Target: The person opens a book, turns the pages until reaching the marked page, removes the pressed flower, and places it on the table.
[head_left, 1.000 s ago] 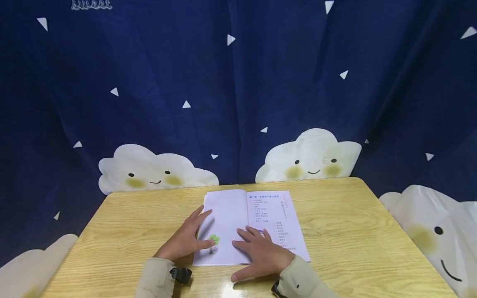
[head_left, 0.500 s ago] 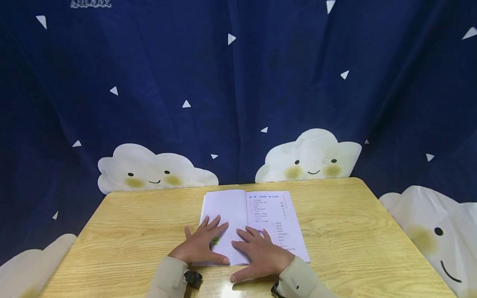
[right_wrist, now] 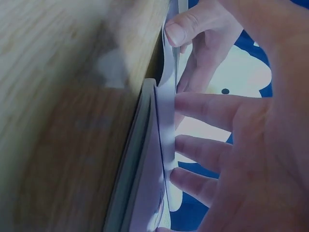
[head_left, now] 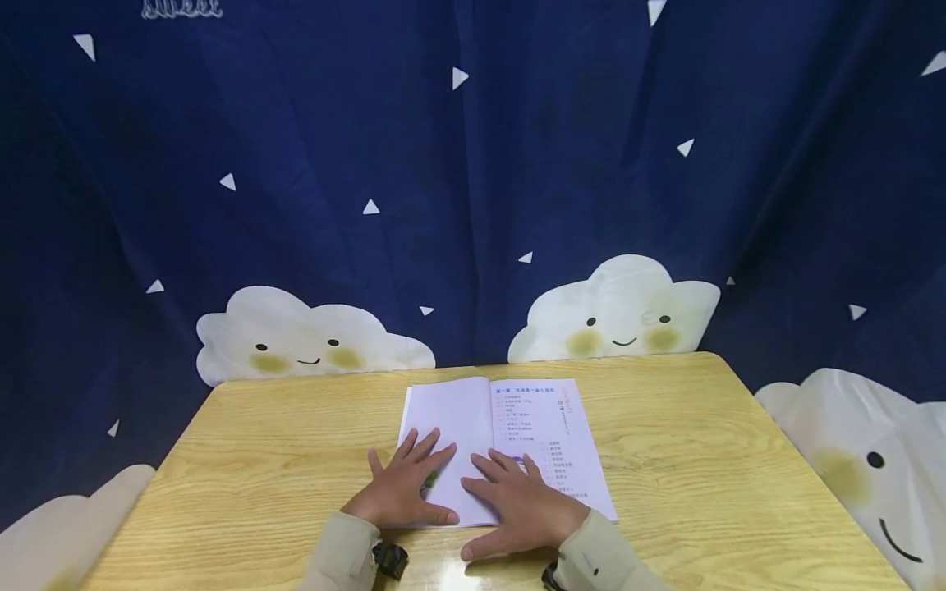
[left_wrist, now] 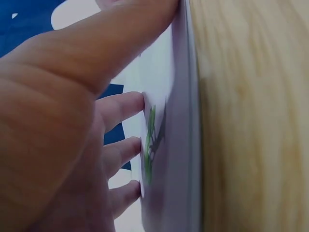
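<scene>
A book point(head_left: 543, 443) lies spread on the table, its right page printed with lines of text and its left page mostly white. Spread fingers of the left hand point(head_left: 402, 490) press on the lower part of the left page, over a small green tree picture point(left_wrist: 150, 145) that it largely covers in the head view. The right hand point(head_left: 525, 505) rests across the lower middle of the book, fingertips near the fold and thumb over the table in front. In the right wrist view, the book's page edges point(right_wrist: 137, 164) show beside the fingers point(right_wrist: 205, 152).
The wooden table point(head_left: 687, 460) extends to both sides of the book. Behind it hangs a dark blue curtain point(head_left: 332, 123) with white triangles and smiling clouds. Each wrist carries a small black device, such as the one point(head_left: 390, 560) at the left sleeve.
The left hand has moved from the left page's outer edge rightward onto the page, and its fingers have settled spread there. The right hand has stayed in place.
</scene>
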Demonstrator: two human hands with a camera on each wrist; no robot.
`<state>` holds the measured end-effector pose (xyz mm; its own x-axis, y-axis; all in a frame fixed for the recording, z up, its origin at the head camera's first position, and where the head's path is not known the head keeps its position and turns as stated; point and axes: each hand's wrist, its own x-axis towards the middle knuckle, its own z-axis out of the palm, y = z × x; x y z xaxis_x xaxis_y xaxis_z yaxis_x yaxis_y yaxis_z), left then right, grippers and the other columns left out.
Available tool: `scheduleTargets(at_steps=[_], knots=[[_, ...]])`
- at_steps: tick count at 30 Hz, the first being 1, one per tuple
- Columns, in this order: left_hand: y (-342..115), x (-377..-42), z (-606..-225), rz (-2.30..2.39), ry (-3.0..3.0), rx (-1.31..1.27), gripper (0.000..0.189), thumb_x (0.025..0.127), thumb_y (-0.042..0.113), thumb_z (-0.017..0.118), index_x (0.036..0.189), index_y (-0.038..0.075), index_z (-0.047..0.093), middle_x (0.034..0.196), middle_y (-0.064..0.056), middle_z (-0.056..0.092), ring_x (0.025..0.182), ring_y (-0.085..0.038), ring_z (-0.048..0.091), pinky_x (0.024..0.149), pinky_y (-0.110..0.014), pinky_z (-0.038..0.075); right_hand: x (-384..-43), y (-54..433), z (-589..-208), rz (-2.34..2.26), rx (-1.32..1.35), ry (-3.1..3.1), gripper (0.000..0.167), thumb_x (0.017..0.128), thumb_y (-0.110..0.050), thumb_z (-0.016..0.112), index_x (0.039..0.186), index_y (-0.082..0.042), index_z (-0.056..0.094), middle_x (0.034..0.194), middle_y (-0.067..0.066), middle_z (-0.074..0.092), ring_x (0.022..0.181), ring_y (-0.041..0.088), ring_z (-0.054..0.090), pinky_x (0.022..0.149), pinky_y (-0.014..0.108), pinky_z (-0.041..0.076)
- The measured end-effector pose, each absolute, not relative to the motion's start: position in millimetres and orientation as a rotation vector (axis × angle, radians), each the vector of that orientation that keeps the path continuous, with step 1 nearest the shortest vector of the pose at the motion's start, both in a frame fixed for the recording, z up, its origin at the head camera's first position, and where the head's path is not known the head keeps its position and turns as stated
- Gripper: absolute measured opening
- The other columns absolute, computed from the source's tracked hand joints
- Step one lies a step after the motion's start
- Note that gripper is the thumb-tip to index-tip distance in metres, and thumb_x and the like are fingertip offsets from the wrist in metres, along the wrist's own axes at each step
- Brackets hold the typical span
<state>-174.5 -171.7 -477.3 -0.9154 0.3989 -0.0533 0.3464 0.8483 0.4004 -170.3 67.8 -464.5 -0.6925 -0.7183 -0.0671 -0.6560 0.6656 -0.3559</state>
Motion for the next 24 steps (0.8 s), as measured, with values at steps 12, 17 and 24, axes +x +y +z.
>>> scheduleTargets(at_steps=[12,17,24], knots=[[-171,-175,-477,0.618,2.874,0.582,0.100,0.067,0.073,0.069,0.150,0.026,0.037,0.160,-0.007,0.020,0.145,-0.042,0.007,0.090,-0.085,-0.005,-170,82,-451,-0.646,-1.097,2.614,0.090,0.077,-0.073,0.060,0.148,-0.020,0.042,0.158,0.010,0.024,0.144,0.036,0.020,0.110,0.066,0.015],[-170,-174,-474,0.621,2.863,0.561,0.100,0.068,0.073,0.068,0.150,0.027,0.037,0.160,-0.006,0.020,0.145,-0.041,0.006,0.091,-0.085,-0.005,-174,93,-443,-0.693,-1.034,2.636,0.091,0.076,-0.073,0.061,0.148,-0.021,0.041,0.158,0.010,0.024,0.145,0.034,0.020,0.112,0.064,0.011],[-170,-174,-475,0.624,2.867,0.549,0.099,0.067,0.073,0.069,0.150,0.028,0.037,0.160,-0.005,0.020,0.146,-0.040,0.007,0.092,-0.084,-0.005,-180,115,-433,-0.777,-0.887,2.666,0.089,0.076,-0.066,0.068,0.146,-0.018,0.044,0.156,0.014,0.027,0.144,0.035,0.021,0.112,0.064,0.008]])
